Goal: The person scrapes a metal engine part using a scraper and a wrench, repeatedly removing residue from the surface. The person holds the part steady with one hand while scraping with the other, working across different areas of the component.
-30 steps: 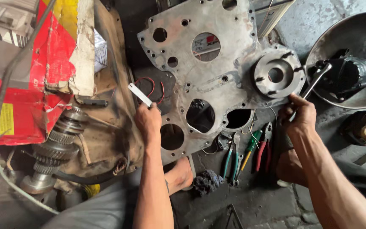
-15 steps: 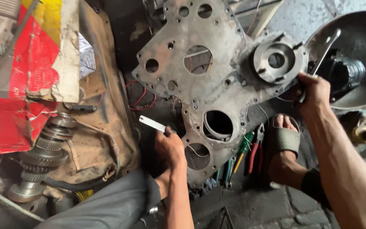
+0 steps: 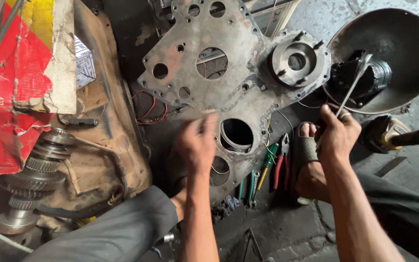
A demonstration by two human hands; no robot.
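Note:
A large grey metal cover plate (image 3: 248, 97) with many round holes lies on the floor, a round flange (image 3: 297, 60) bolted at its right. My left hand (image 3: 197, 145) hovers over the plate's lower holes, blurred, its fingers curled around a small pale flat strip (image 3: 208, 112). My right hand (image 3: 338, 136) is just off the plate's right edge and grips a long silver wrench (image 3: 355, 82). The wrench head reaches up into a metal bowl (image 3: 413, 43), next to a black part (image 3: 369, 80) lying in it.
Red-handled pliers (image 3: 280, 165) and a green screwdriver (image 3: 267, 160) lie by my sandalled foot (image 3: 309, 150). A gear shaft (image 3: 35, 170) and a red-and-yellow carton (image 3: 20, 73) sit at the left. A yellow-and-black tool (image 3: 394, 136) lies at the right.
My left hand slid down and right across the plate, now blurred with motion. My right hand rose from the plate's edge with the wrench, whose head now sits over the bowl.

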